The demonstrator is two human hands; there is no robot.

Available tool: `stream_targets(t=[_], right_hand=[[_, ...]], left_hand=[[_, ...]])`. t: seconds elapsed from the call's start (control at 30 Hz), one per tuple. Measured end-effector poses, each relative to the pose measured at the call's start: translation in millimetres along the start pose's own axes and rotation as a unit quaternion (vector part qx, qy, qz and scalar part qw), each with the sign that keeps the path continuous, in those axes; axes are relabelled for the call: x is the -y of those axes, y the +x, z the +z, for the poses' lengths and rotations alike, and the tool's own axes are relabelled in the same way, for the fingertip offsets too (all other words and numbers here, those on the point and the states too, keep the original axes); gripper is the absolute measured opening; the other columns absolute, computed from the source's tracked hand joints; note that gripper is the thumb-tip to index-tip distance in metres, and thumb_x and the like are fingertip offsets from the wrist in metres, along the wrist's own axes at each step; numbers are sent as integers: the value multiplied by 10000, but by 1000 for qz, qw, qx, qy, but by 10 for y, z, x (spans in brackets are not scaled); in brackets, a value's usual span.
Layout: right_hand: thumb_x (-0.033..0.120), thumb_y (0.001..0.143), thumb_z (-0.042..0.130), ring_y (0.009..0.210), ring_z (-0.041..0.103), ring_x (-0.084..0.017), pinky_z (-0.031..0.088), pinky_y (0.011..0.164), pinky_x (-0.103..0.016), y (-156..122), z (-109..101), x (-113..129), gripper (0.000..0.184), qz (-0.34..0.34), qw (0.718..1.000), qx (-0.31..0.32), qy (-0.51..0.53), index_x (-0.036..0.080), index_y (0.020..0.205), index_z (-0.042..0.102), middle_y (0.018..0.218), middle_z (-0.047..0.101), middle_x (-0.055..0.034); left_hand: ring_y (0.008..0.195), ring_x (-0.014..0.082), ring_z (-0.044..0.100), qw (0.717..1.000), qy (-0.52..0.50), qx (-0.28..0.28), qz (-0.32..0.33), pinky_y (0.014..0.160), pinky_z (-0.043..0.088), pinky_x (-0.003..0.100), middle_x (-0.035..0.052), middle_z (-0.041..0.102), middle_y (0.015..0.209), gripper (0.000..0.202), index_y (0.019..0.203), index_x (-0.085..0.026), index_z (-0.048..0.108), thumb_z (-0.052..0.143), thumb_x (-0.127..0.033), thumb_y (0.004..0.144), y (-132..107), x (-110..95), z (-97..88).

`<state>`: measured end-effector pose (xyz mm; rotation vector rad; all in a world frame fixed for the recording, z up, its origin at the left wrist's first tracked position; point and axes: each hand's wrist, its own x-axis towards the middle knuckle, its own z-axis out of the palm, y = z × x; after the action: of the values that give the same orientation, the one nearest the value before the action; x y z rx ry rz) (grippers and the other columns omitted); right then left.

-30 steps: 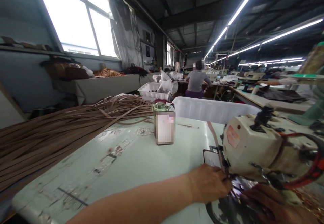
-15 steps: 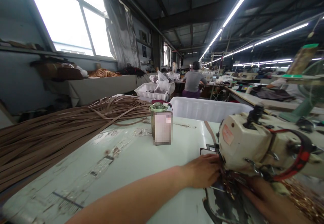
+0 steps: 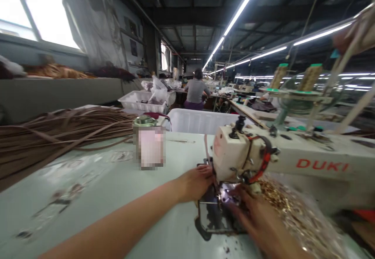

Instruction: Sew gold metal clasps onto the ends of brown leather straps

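A cream sewing machine head (image 3: 228, 153) stands over a dark metal bed plate (image 3: 213, 216). My left hand (image 3: 195, 183) is at the left side of the head, its fingers bent together and their tips hidden behind the machine. My right hand (image 3: 254, 208) reaches in from the right, its fingers and thumb closed in near the lit presser foot (image 3: 225, 194). What either hand grips is too small or hidden to make out. A thin brown strap (image 3: 206, 145) lies on the table just behind the head.
Long brown straps (image 3: 73, 128) are heaped at the left of the pale green table (image 3: 117, 184). A partly blurred-out jug (image 3: 150, 145) stands mid-table. Behind is a white bin (image 3: 199, 121). A bag of gold-coloured metal pieces (image 3: 293, 208) lies beside my right arm. A person (image 3: 197, 91) sits farther off.
The view has turned to the right, bringing in more of the machine arm and thread cones. The presser foot area now shows brightly lit between my hands.
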<state>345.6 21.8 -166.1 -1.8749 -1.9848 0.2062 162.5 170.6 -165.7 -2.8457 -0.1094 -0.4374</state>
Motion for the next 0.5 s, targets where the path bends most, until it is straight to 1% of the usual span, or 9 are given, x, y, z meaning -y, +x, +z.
stream_targets(t=[0.03,0.07,0.13,0.2,0.23,0.37,0.43,0.5], right_hand=[[309,882,494,906,652,-253,514,791,-379,-44,-17,106,254,0,1000,7,-12,228,1094,606,1048,669,-76],[302,834,585,866,655,-261,520,748,-376,-71,-14,196,267,9,999,9,-35,220,1088,597,1032,667,-73],[216,769,655,821,657,-267,518,701,-365,-81,25,316,346,24,994,18,-102,188,1103,568,1017,660,-88],[110,741,636,809,654,-265,511,680,-344,-50,74,371,402,21,986,24,-167,154,1128,536,1013,650,-113],[61,735,609,818,650,-263,507,677,-336,-30,95,383,418,9,981,26,-192,141,1136,525,1017,643,-125],[-63,709,507,828,625,-272,498,633,-338,10,120,366,443,-80,962,26,-261,103,1119,513,1003,608,-156],[-92,712,470,845,613,-266,493,639,-334,-1,95,309,455,-115,959,15,-260,101,1123,508,1026,591,-161],[-92,741,439,860,608,-251,488,673,-329,-9,56,212,455,-115,969,9,-220,104,1147,505,1041,594,-157]], left_hand=[[1185,211,509,1000,-10,-12,-4,1060,349,349,109,618,1172,199,1106,-136,592,508,-189,934,-17,-5,3],[1194,210,500,1000,-19,-21,-6,1060,349,357,109,610,1183,212,1133,-137,576,492,-184,944,-29,-6,9],[1207,208,487,999,-30,-30,-11,1061,348,363,104,602,1191,226,1161,-145,557,463,-167,957,-37,-8,13],[1205,208,487,999,-32,-29,-15,1054,358,362,97,604,1175,224,1156,-153,558,445,-146,962,-33,-10,0],[1197,208,492,999,-32,-26,-18,1047,365,361,93,607,1163,220,1145,-157,562,442,-138,963,-33,-10,-11],[1137,207,527,999,-24,-13,-27,1010,402,355,79,606,1135,220,1151,-175,555,452,-139,960,-88,-15,-58],[1097,216,542,999,-18,-3,-34,980,425,361,83,601,1123,253,1191,-174,535,454,-134,955,-146,-40,-72],[1027,232,565,999,-10,11,-39,933,455,381,94,606,1077,299,1229,-154,517,456,-108,939,-203,-99,-87]])
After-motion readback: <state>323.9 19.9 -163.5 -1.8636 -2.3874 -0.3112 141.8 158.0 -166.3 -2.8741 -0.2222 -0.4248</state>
